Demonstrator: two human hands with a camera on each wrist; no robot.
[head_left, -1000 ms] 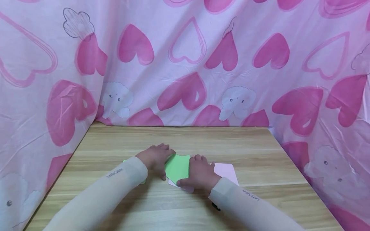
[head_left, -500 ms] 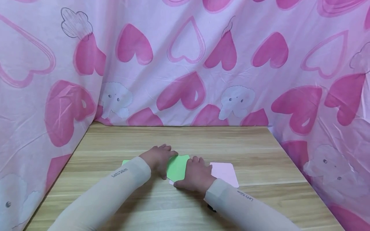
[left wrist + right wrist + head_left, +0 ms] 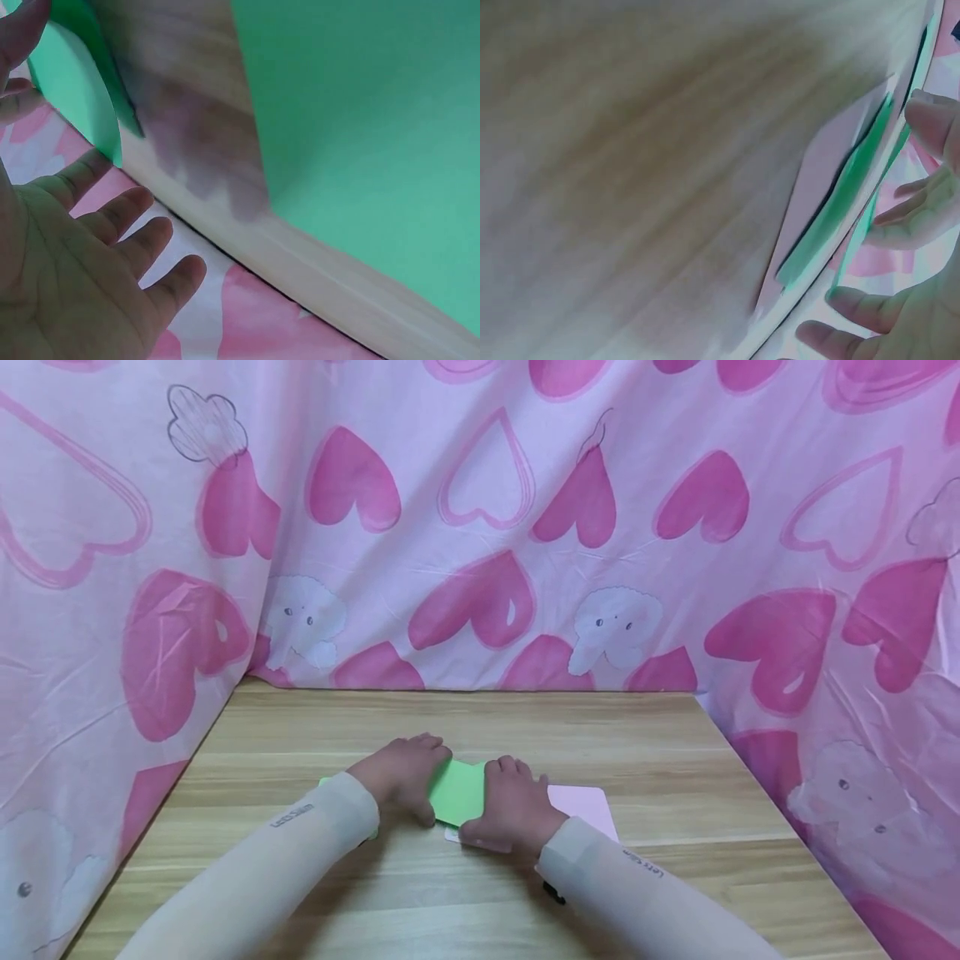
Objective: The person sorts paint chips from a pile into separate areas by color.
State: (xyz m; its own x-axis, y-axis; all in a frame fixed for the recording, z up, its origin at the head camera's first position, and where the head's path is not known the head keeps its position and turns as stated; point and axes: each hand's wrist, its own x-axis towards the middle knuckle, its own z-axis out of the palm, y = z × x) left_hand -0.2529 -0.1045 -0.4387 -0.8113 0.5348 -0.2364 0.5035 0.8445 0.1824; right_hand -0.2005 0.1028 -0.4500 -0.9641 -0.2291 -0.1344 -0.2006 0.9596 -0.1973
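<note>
A green paper card [image 3: 457, 793] is held between my two hands above the middle of the table. My left hand [image 3: 405, 777] holds its left side; in the left wrist view the card [image 3: 82, 94] looks bowed, with thumb and index finger at its edge and the other fingers spread free. My right hand [image 3: 517, 806] grips the right side, thumb in front and fingers behind. Beneath the held card, a pink card [image 3: 806, 199] with a green piece [image 3: 844, 202] on it lies on the table, mostly hidden in the head view.
Another pink card [image 3: 588, 810] lies to the right, partly behind my right hand. A large green sheet [image 3: 360, 112] lies under my left forearm. The wooden table [image 3: 480, 902] is bordered by a pink heart-print curtain [image 3: 480, 527] at the back and sides.
The green card and both hands shifted slightly right, then back left a little. The card's lower corner has risen, and more of the card lying beneath shows than half a second ago.
</note>
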